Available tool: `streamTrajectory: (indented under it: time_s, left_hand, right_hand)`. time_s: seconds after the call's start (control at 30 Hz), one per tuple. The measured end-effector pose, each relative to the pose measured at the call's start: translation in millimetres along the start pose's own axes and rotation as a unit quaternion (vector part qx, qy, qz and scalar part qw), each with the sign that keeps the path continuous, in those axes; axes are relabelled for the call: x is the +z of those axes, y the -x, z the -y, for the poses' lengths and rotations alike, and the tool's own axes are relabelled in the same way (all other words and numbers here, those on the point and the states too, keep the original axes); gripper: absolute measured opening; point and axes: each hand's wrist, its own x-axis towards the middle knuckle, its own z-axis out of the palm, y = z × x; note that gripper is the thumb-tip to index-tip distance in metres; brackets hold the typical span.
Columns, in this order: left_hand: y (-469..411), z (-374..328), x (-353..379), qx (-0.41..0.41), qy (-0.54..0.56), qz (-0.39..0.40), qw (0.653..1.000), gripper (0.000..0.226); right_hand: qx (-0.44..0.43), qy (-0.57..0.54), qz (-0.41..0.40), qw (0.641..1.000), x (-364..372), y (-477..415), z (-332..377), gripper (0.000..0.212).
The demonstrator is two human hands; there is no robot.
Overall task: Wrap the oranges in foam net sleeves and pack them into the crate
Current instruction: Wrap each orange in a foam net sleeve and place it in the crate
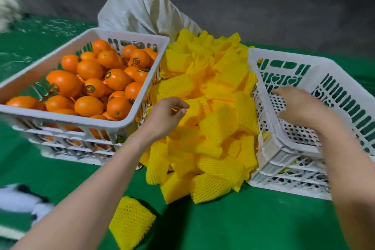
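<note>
your left hand [166, 113] is out over the heap of yellow foam net sleeves [215, 119] in the middle of the bench [253, 223]. its fingers are curled, with the tips right against 1 sleeve on the left side of the heap - whether they actually have hold of it, i cannot tell.

your right hand [302, 107] is inside the white crate [328, 67] toward the bench's right edge. it is blurred, but the fingers are stretched out and loose, with nothing in them. no fruit shows in the part of that crate you can see past your hand; its perforated floor is bare there.

the oranges [91, 79] are all in the other white crate [60, 116], toward the left edge of the bench - unwrapped, piled nearly to the rim, several with small round stickers. both crates seem to stand on more white crates of the same kind.

the sleeve heap fills the gap between the 2 crates and touches both of them. 1 loose sleeve [132, 223] lies apart from it by the near edge, just right of your left forearm. a crumpled white cloth sack [140, 12] stands at the far edge behind the heap. a blurred black and white thing [20, 199] sits at the near left corner; i cannot tell what it is.
</note>
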Motion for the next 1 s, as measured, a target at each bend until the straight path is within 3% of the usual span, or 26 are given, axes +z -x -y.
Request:
streamTrajectory:
  time_s: [0.07,0.13,0.17,0.23,0.3,0.37,0.47,0.57,0.63,0.77,1.0]
  left_hand:
    - [3,0,-9,0.0,0.016,-0.007,1.0,0.011]
    - [7,0,-16,-0.001,0.032,-0.027,0.999,0.013]
    - [7,-1,-19,0.0,0.042,-0.044,0.998,0.015]
    - [8,-3,-25,-0.002,0.075,-0.075,0.994,0.018]
    - [10,-2,-30,-0.002,0.103,-0.085,0.991,0.019]
    - [12,2,-34,0.001,0.111,-0.082,0.99,0.02]
    - [18,9,-40,0.001,0.125,-0.09,0.988,0.02]
    - [22,11,-43,0.002,0.147,-0.092,0.985,0.019]
    - [24,10,-44,0.004,0.146,-0.092,0.985,0.017]
    - [23,9,-45,0.002,0.155,-0.09,0.984,0.013]
    - [11,5,-50,-0.022,0.21,-0.113,0.971,0.013]
  right_hand:
    - [-0.031,-0.037,-0.131,0.99,-16,16,22,0.044]
    - [-0.168,-0.127,-0.212,0.954,-19,33,66,0.029]
    - [-0.247,-0.173,-0.175,0.937,-10,41,93,0.02]
    - [-0.357,-0.177,-0.013,0.917,28,53,153,0.018]
    - [-0.418,-0.091,0.132,0.894,76,55,207,0.029]
    - [-0.432,-0.027,0.228,0.872,115,50,246,0.047]
    - [-0.469,0.021,0.276,0.839,151,40,276,0.07]
    - [-0.499,0.078,0.293,0.812,175,41,292,0.066]
    - [-0.503,0.099,0.278,0.813,186,43,297,0.053]
    - [-0.467,0.051,0.163,0.868,180,36,299,0.045]
    - [-0.432,-0.042,-0.046,0.9,95,12,249,0.036]
